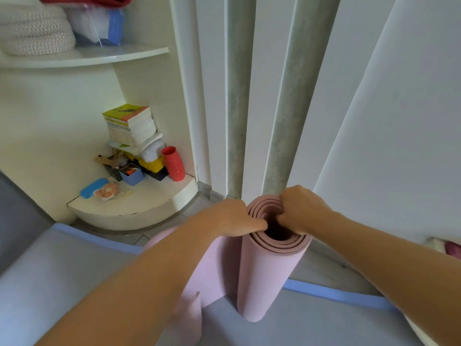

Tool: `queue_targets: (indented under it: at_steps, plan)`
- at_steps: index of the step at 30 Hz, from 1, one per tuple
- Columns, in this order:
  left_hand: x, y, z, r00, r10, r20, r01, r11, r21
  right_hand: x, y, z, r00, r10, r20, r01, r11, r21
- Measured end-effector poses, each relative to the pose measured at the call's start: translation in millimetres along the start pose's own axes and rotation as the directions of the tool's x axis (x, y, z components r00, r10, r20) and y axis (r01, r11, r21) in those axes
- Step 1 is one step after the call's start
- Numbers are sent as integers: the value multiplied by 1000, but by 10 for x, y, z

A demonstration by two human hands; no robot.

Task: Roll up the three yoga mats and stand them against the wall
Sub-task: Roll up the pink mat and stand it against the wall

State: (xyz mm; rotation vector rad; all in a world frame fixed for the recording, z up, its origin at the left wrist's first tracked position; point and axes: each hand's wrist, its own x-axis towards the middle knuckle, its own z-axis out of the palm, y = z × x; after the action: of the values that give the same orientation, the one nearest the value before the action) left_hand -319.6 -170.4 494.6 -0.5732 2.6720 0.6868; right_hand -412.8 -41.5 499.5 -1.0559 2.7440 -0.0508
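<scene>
A pink yoga mat (264,278), rolled up, stands upright on a grey mat with a blue edge (336,294). Its loose outer flap (219,268) hangs open on the left side. My left hand (232,217) grips the roll's top rim on the left, thumb at the hollow core. My right hand (301,208) pinches the inner layers at the top right. Two grey-green rolled mats (235,108) (287,108) stand against the white wall just behind the pink roll.
A corner shelf unit (129,208) on the left holds stacked books (131,124), a red cup (173,164), a blue box and small toys. An upper shelf carries folded blankets (32,28). White panels (386,121) rise on the right.
</scene>
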Motion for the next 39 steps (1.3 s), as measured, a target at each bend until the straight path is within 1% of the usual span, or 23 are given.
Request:
queue_targets:
  at_steps: [2,4,5,7,8,10,11,12,13,15,17,19,21,23,26,28,30,32,34,36,37,38,39]
  plan:
    - [45,57,-44,1000,-15,21,14,999,29,53,-30,10,999,52,-17,-51,998,32]
    - [87,94,-50,1000,-8,-12,8,1000,12,105,-68,50,994,109,-27,-107,992,65]
    - [104,80,-45,999,4,-38,-5,1000,-23,124,-78,53,992,128,-22,-127,990,64]
    - [124,-2,-36,996,53,-68,-60,992,-108,138,-77,6,993,117,21,-118,993,19]
    - [126,-65,-43,993,96,-64,-103,986,-131,136,-73,-36,996,78,48,-77,997,-19]
    - [118,-187,-62,983,181,-42,-185,974,-128,145,-75,-103,992,-96,79,107,983,-147]
    - [106,-223,-59,975,219,-34,-221,968,-115,129,-97,-116,976,-189,107,206,960,-191]
    - [95,-263,-49,971,238,-37,-241,963,-120,113,-149,-110,955,-260,141,285,937,-201]
    - [78,-289,-38,969,243,-48,-248,958,-142,89,-213,-83,938,-307,161,332,928,-169]
    - [76,-320,-7,969,234,-78,-244,951,-191,58,-284,-4,934,-331,133,346,931,-115]
    - [78,-345,0,970,216,-113,-237,946,-221,57,-304,31,942,-329,69,335,934,-121]
    - [92,-391,-38,977,193,-94,-210,951,-229,75,-323,47,947,-319,28,320,940,-119]
    - [103,-454,-113,990,143,10,-138,971,-195,78,-349,71,959,-282,6,281,955,-95]
    - [117,-515,-184,990,84,115,-69,990,-126,79,-357,101,972,-232,-18,231,972,-45]
    - [139,-512,-160,982,-24,190,25,1000,-5,80,-319,142,990,-137,-28,138,990,33]
    - [154,-416,-76,983,-22,183,24,1000,-8,92,-270,193,997,-60,-46,64,994,91]
    - [197,-278,19,990,4,143,8,996,-84,112,-184,226,995,58,-78,-44,984,172]
    - [244,-130,109,996,-1,87,16,985,-172,125,-77,241,981,167,-94,-139,957,254]
    - [283,-43,178,1000,3,19,1,975,-222,141,-3,249,971,224,-84,-188,932,310]
    - [291,-26,205,999,30,-18,-34,970,-243,133,65,234,973,219,-73,-191,940,281]
    - [275,-37,196,998,60,-12,-61,964,-258,108,92,219,982,171,-78,-152,967,203]
    - [252,-48,177,996,93,5,-88,959,-269,80,122,191,994,73,-84,-66,994,84]
    - [226,-61,142,991,128,25,-117,958,-263,48,134,156,995,-64,-76,61,997,-42]
